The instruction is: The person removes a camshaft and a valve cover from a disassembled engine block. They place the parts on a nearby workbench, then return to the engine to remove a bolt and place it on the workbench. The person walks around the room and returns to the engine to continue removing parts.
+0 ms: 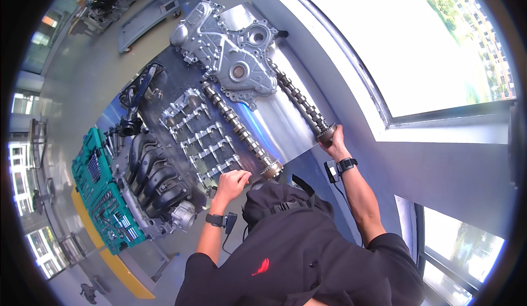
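Left hand (pixel 231 182) rests half-curled, empty, beside near end of steel lobed camshaft (pixel 240 128) on grey metal bench (pixel 280 122). Right hand (pixel 332 139) grips near end of second dark lobed camshaft (pixel 302 101); long axis runs away, up-left.

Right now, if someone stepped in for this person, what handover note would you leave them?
Right hand grips the near end of the outer camshaft lying along the metal bench.
Left hand rests open at the bench's near edge, by the bearing-cap frame.
Second camshaft lies untouched between frame and timing cover.
Intake manifold and green tool trays sit further left.
Done: parts laid out. Left: cannot tell.
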The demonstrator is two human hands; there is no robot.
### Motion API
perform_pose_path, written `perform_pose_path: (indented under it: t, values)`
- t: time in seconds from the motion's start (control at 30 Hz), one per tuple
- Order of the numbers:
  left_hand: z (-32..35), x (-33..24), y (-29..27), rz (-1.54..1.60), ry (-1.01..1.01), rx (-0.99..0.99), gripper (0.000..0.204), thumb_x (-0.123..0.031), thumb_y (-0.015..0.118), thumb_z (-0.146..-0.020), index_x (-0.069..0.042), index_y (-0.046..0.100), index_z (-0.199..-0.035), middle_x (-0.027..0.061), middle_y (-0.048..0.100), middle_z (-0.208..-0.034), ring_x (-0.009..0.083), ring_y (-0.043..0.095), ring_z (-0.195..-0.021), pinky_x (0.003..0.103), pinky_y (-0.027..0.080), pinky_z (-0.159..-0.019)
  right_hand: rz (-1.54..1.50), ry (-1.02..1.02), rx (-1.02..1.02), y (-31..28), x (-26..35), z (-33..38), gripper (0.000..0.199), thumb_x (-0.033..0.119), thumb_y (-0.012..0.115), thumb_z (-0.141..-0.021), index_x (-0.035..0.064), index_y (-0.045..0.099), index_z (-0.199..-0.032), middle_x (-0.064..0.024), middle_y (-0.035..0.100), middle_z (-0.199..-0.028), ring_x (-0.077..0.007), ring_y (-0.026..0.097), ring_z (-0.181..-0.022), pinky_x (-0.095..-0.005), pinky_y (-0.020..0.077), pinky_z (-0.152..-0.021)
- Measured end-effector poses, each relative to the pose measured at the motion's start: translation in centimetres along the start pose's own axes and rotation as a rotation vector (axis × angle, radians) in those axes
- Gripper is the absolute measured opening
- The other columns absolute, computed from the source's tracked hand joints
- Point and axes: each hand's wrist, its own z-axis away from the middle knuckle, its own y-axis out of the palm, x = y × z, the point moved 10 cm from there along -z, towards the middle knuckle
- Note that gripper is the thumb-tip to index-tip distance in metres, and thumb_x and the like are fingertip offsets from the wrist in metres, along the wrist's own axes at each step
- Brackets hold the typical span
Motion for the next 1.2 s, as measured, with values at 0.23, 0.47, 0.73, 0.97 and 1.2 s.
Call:
perform_pose_path:
  t: [0.23, 0.47, 0.73, 0.97, 1.2]
  values:
    - [4.5, -0.4, 0.8, 0.021, -0.096, -0.041, 0.017, -0.02, 0.053, -0.084, -0.008, 0.064, -0.079, 0.004, 0.061, -0.061, 0.0204, 0.06, -0.06, 0.031, 0.047, -0.055, -0.053, -0.006, 0.045, 0.6, -3.6, 2.4, 0.045, 0.049, 0.03, -0.085, 0.0127, 0.044, -0.108, -0.0077, 0.055, -0.097, -0.0224, 0.055, -0.084, -0.039, 0.0473, -0.065]
    - [4.7, -1.6, 5.3, 0.022, -0.106, -0.046, 0.018, -0.021, 0.052, -0.084, -0.007, 0.064, -0.081, 0.0053, 0.061, -0.062, 0.0212, 0.061, -0.06, 0.031, 0.046, -0.054, 0.031, -0.075, 0.123, -0.8, -1.5, 0.7, 0.043, 0.047, 0.03, -0.086, 0.0121, 0.047, -0.105, -0.0065, 0.056, -0.093, -0.0203, 0.056, -0.08, -0.0385, 0.0469, -0.063]
    - [6.0, 0.7, 7.5, 0.036, -0.151, -0.067, 0.018, -0.021, 0.052, -0.085, -0.007, 0.063, -0.082, 0.0062, 0.062, -0.064, 0.0218, 0.061, -0.06, 0.032, 0.046, -0.054, -0.116, 0.051, 0.143, -1.5, -3.6, -1.3, 0.046, 0.049, 0.042, -0.082, 0.0097, 0.045, -0.104, -0.0114, 0.044, -0.105, -0.024, 0.046, -0.095, -0.0404, 0.046, -0.074]
    - [6.6, 3.2, 7.3, 0.064, -0.184, -0.058, 0.019, -0.021, 0.052, -0.084, -0.006, 0.063, -0.082, 0.0067, 0.061, -0.064, 0.0225, 0.061, -0.062, 0.032, 0.046, -0.055, -0.037, 0.008, 0.155, -0.1, -4.4, -1.0, 0.05, 0.053, 0.04, -0.083, 0.0101, 0.044, -0.108, -0.0118, 0.048, -0.099, -0.0228, 0.05, -0.088, -0.0389, 0.0477, -0.071]
    - [4.1, 5.3, 7.7, 0.071, -0.178, -0.053, 0.018, -0.021, 0.052, -0.084, -0.007, 0.063, -0.082, 0.0065, 0.062, -0.064, 0.0228, 0.061, -0.062, 0.032, 0.046, -0.055, -0.089, -0.039, 0.137, 0.9, -3.9, -3.3, 0.054, 0.056, 0.042, -0.083, 0.0122, 0.041, -0.114, -0.0105, 0.049, -0.101, -0.0231, 0.051, -0.088, -0.0388, 0.0474, -0.07]
